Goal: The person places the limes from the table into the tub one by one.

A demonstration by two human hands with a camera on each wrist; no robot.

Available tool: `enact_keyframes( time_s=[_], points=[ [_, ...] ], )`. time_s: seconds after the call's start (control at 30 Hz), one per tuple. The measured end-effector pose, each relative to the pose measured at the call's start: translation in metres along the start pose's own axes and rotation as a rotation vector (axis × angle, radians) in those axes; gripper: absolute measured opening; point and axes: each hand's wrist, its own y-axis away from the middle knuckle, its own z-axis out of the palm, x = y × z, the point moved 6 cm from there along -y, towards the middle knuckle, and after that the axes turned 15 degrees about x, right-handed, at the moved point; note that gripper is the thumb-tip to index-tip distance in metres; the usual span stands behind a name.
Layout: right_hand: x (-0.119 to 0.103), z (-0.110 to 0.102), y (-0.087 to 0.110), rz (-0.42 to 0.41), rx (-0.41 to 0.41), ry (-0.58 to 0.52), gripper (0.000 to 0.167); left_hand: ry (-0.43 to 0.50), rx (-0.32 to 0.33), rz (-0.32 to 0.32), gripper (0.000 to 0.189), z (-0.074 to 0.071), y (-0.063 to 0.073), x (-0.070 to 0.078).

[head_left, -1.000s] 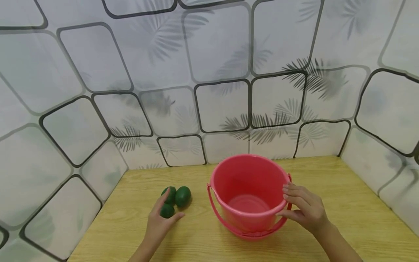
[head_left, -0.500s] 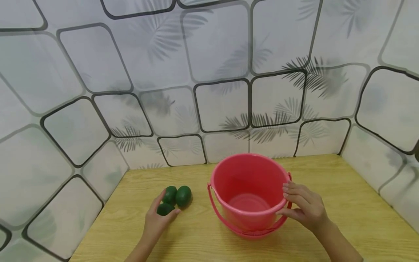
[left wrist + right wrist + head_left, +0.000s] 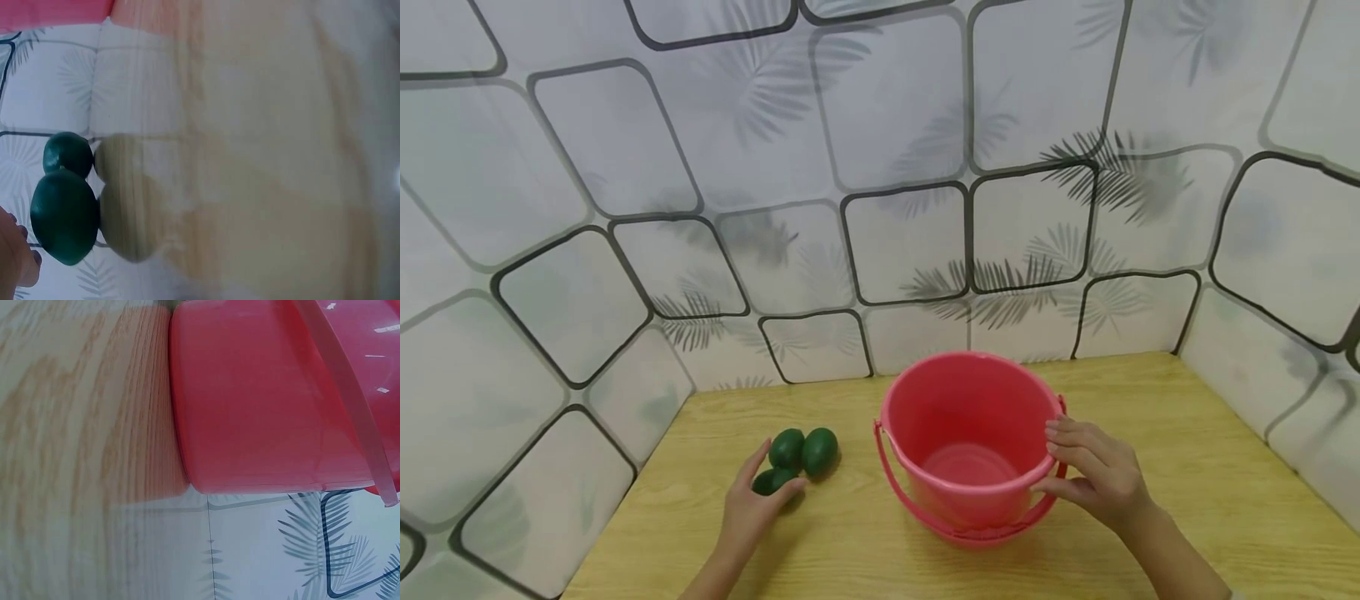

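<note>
My left hand (image 3: 747, 514) is at the left, thumb and index finger spread on either side of a dark green oval fruit (image 3: 772, 481). In the left wrist view the fingertips (image 3: 31, 265) are right beside a green fruit with a pointed end; the thumb is out of that view. Just behind are two more such fruits, one at the back left (image 3: 786, 450) and one to its right (image 3: 820, 452). My right hand (image 3: 1101, 479) grips the right rim of a pink bucket (image 3: 925, 483), which stands upright with nothing visible inside.
The bucket's pink handle (image 3: 898, 492) hangs down along its front. Everything stands on a wood-grain table (image 3: 865, 575). Behind and at both sides rises a pale covering (image 3: 910, 242) with dark rounded outlines and leaf prints.
My left hand has drawn back slightly to the left, its thumb and index finger closer together. The near green fruit has turned and shifted left. My right hand and the bucket stay put.
</note>
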Motion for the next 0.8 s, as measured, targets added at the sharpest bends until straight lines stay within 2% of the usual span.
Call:
enact_keyframes(
  time_s=[0.17, 0.8],
  points=[
    [-0.001, -0.001, 0.000, -0.008, -0.002, 0.006, 0.047, -0.056, -0.047, -0.018, 0.085, -0.003, -0.003, -0.010],
    [-0.001, -0.001, 0.001, -0.005, -0.013, 0.017, 0.047, -0.089, -0.142, -0.064, 0.088, -0.003, -0.008, -0.027]
  ],
)
